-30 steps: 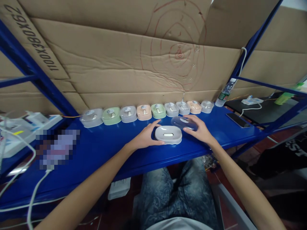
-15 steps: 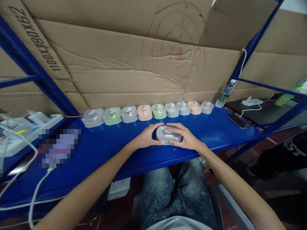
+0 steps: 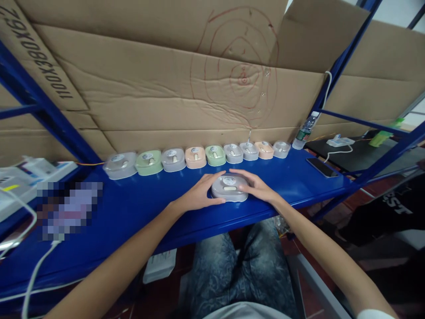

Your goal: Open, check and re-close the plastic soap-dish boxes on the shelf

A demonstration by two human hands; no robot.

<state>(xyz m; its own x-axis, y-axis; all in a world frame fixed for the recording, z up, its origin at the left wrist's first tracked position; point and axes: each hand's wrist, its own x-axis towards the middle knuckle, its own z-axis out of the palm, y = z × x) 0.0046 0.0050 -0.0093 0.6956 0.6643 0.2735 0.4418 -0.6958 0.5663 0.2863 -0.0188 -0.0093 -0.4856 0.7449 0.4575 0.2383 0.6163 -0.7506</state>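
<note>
A grey soap-box-like case with a clear lid and a round sticker sits on the blue shelf in front of me. My left hand cups its left side, fingers curled round the edge. My right hand grips its right side, thumb on the lid. Behind it, along the cardboard wall, stands a row of several closed cases in grey, green and peach.
A water bottle stands at the row's right end, a phone lies on the shelf to its right. White boxes and cables lie at the far left. Cardboard sheets back the shelf. Blue rack struts cross both sides.
A second ago my right hand held the clear lid beside the open case; it has set the lid on the case, and both hands now hold the closed case.
</note>
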